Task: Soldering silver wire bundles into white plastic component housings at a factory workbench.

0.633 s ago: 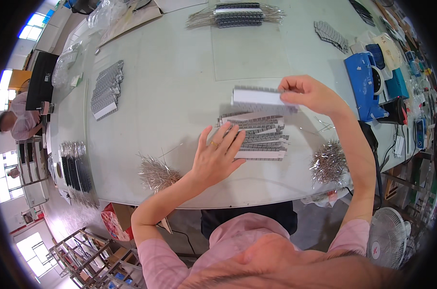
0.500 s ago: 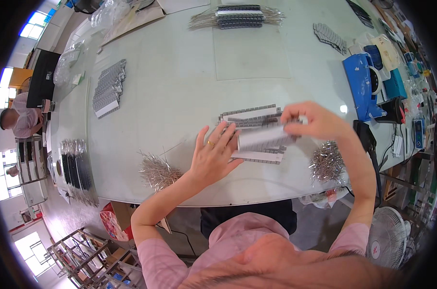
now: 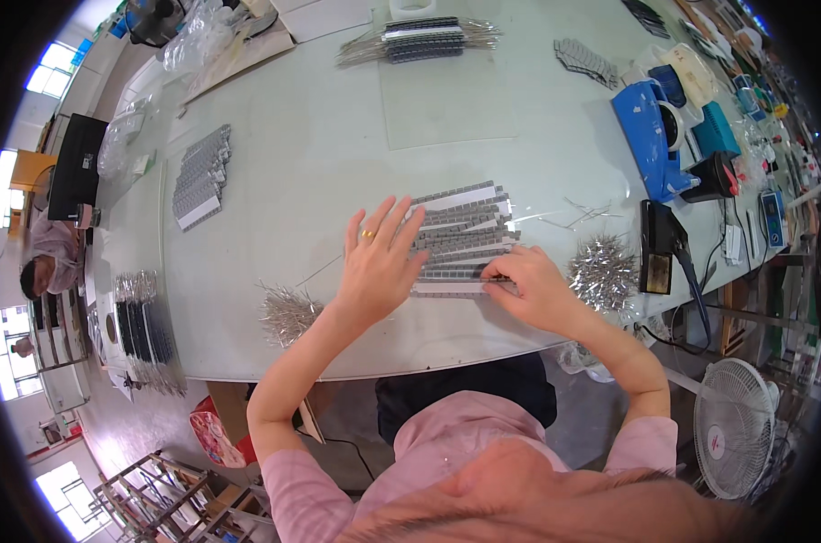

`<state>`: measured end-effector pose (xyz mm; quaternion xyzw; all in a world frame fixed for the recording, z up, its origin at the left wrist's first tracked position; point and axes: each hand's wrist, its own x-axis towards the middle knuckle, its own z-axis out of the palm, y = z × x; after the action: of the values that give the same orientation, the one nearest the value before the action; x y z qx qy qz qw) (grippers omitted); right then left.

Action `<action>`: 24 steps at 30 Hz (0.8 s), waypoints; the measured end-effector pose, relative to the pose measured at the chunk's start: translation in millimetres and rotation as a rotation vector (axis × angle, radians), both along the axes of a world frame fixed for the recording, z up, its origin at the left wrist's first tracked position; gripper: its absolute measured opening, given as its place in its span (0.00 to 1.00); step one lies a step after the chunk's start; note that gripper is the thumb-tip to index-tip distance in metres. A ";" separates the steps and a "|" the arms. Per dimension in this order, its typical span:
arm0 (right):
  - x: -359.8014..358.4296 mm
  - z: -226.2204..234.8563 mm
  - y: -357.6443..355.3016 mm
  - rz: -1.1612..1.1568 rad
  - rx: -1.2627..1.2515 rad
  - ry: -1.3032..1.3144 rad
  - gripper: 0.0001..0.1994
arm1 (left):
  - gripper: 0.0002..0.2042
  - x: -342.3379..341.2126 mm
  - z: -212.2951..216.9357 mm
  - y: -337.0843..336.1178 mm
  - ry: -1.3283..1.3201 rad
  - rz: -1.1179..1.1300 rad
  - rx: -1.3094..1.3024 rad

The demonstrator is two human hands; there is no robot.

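Several grey segmented strips with white bands lie side by side in a loose stack before me. My left hand, a ring on one finger, rests at their left ends with fingers spread. At the near right side of the stack, my right hand pinches the end of a dark grey strip; its fingertips partly cover that end. A tuft of thin silver wires lies by my left forearm. Another silver wire tuft sits right of my right hand, with a few loose wires beyond it.
Another strip bundle with wires lies at the far side. Grey strips lie to the left, with dark wired strips nearer. A blue tape dispenser and a black stand line the right. A fan stands below.
My right hand has come down from above the stack's right end to its near side, bringing the blurred strip down onto the stack. My left hand has shifted slightly away, fingers still spread.
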<state>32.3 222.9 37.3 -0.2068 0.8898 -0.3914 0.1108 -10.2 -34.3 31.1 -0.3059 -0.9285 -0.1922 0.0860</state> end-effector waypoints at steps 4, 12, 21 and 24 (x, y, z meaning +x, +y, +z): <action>6.0 -5.6 -5.3 -0.043 0.074 0.223 0.06 | 0.25 -13.3 0.8 28.1 -0.041 -0.041 0.045; 30.9 -12.6 7.4 -0.193 0.151 0.470 0.23 | 0.31 36.0 4.0 29.1 -0.037 -0.175 -0.031; 35.7 -28.8 19.9 -0.176 0.250 0.621 0.31 | 0.28 60.2 -24.7 35.2 0.026 -0.059 -0.075; 48.7 -24.4 38.3 -0.247 0.255 0.647 0.29 | 0.24 59.2 -31.6 42.8 0.032 -0.031 -0.030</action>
<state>80.9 261.2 12.9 -0.1954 0.9388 -0.2020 -0.1994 49.0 8.6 -0.4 -0.3246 -0.9249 -0.1745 0.0933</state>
